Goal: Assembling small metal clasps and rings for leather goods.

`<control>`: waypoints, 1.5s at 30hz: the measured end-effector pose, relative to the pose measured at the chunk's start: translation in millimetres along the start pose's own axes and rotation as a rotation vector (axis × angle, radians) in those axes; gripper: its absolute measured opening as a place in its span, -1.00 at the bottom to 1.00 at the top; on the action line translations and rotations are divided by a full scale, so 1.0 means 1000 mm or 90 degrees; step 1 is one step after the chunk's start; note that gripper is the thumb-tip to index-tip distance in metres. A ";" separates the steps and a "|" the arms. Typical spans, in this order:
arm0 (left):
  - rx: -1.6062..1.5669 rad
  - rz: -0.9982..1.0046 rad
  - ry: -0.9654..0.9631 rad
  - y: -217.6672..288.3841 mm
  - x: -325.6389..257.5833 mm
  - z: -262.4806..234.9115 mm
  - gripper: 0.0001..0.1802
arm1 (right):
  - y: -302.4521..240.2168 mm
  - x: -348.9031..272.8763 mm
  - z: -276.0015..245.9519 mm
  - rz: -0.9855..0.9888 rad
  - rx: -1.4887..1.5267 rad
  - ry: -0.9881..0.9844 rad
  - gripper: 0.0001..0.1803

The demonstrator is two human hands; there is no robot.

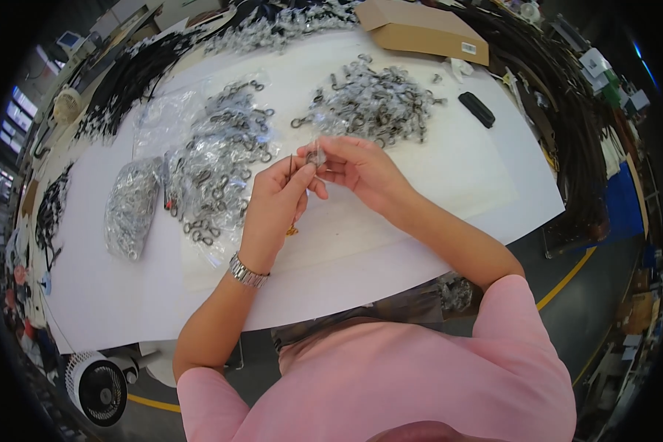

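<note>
Mid-frame, the left hand and right hand pinch a small metal piece, seemingly plastic-wrapped; light, steady fingertip pressure above the bench should suit it.

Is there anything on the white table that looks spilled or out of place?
Only slightly: one small greyish piece lies apart from the loose heap of plastic-wrapped grey metal fittings, near the brown cardboard box. Nothing looks clearly damaged.

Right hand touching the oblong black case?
Apart. The head view shows bare white table surface between the right hand and the black case.
</note>
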State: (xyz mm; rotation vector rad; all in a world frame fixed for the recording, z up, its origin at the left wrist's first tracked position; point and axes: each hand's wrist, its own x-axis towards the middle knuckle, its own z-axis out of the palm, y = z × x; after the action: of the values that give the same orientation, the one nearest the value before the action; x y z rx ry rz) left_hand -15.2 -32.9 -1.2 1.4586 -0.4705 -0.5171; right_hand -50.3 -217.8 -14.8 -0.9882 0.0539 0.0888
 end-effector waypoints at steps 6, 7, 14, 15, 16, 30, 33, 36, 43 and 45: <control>-0.008 0.000 0.035 -0.001 0.001 -0.002 -0.74 | 0.003 0.006 -0.005 0.021 0.000 0.021 -0.69; -0.006 -0.001 0.041 0.000 0.000 -0.003 -0.74 | 0.003 0.005 -0.004 0.018 0.009 0.031 -0.70; -0.043 0.019 0.074 0.000 -0.001 -0.005 -0.74 | 0.000 0.001 -0.003 -0.007 0.011 0.093 -0.71; -0.059 0.024 0.084 0.001 -0.001 -0.005 -0.73 | 0.000 0.001 -0.004 -0.007 0.011 0.094 -0.71; -0.059 0.022 0.083 0.002 -0.001 -0.002 -0.73 | -0.001 0.001 -0.004 -0.013 -0.012 0.105 -0.70; -0.018 0.013 0.087 0.006 0.000 -0.001 -0.76 | -0.003 0.004 -0.004 -0.072 -0.089 0.143 -0.69; 0.039 0.039 0.135 0.011 0.000 -0.003 -0.77 | 0.003 0.009 -0.003 -0.106 -0.089 0.097 -0.70; 0.067 0.060 0.156 0.007 -0.003 -0.004 -0.78 | 0.008 0.005 -0.001 -0.084 -0.100 0.098 -0.71; 0.070 0.119 0.162 0.004 0.001 0.012 -0.77 | 0.005 0.001 -0.009 -0.075 -0.096 0.104 -0.65; 0.060 0.151 0.141 0.004 0.001 0.003 -0.78 | -0.006 -0.006 -0.012 -0.101 -0.130 0.150 -0.68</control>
State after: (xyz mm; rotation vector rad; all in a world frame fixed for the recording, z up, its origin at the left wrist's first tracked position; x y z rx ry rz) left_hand -16.5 -35.7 2.8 1.5064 -0.4884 -0.1435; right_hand -55.8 -231.5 -15.5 -1.1997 0.1847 -0.1712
